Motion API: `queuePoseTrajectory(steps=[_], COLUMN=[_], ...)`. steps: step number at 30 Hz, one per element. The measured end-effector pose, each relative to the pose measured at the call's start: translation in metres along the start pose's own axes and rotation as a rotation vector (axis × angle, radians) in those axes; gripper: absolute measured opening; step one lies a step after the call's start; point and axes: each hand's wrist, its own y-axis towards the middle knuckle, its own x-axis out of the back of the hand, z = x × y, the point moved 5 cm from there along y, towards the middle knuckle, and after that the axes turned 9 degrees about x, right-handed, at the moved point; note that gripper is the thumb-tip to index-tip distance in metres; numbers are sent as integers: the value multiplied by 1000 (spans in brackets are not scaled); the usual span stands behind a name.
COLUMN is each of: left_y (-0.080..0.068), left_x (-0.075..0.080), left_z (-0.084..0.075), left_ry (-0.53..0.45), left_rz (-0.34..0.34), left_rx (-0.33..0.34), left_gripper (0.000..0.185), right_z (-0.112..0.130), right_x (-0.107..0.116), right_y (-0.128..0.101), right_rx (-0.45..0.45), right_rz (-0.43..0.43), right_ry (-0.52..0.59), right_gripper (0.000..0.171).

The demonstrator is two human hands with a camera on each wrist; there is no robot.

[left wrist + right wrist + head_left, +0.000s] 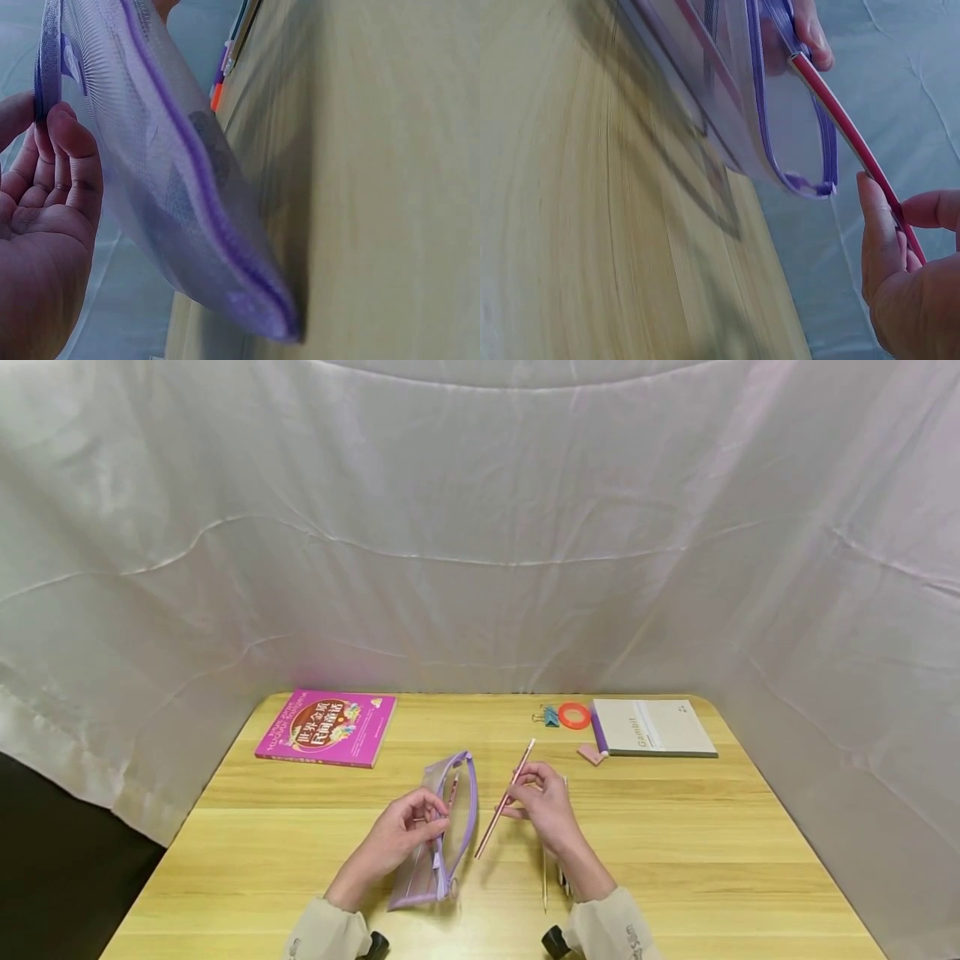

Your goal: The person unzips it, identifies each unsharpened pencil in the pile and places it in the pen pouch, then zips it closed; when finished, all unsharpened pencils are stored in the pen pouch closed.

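Observation:
A clear pencil pouch (441, 827) with purple zipper edging stands open on the wooden table (675, 843). My left hand (408, 831) pinches its near rim, holding the mouth apart; the pouch (187, 202) fills the left wrist view beside my fingers (71, 161). My right hand (542, 802) grips a red-and-white striped pencil (506, 797), slanted with its lower tip close to the pouch's mouth. In the right wrist view the pencil (855, 146) runs from my fingers (881, 240) toward the pouch (780, 112). Another pencil lies inside the pouch.
A thin pencil (544, 881) lies on the table near my right wrist. At the back are a pink book (327, 727), a grey notebook (651, 727), an orange tape ring (574, 716), a blue binder clip (550, 717) and a pink eraser (591, 753). White cloth surrounds the table.

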Motion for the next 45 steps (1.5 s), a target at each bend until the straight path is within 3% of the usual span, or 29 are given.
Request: queuePoseTrajectory(steps=[9,22,34,45], left_y=[1,6,8,5], left_x=[-4,-8,-12,-11], left_z=[-1,4,7,3], left_ry=[-22,-33,-30,-41], left_rz=[16,26,44,46], left_rx=[0,7,27,15], left_gripper=[15,17,18,16], right_z=[-4,-26,-29,-29], right_x=[-27,-52,-59,-53], right_y=[-5,-20,-19,-18], right_rx=[25,-121,-149,-138], right_rz=[48,186,209,217], right_ry=[9,-119,-256,-298], right_gripper=[28,37,35,44])
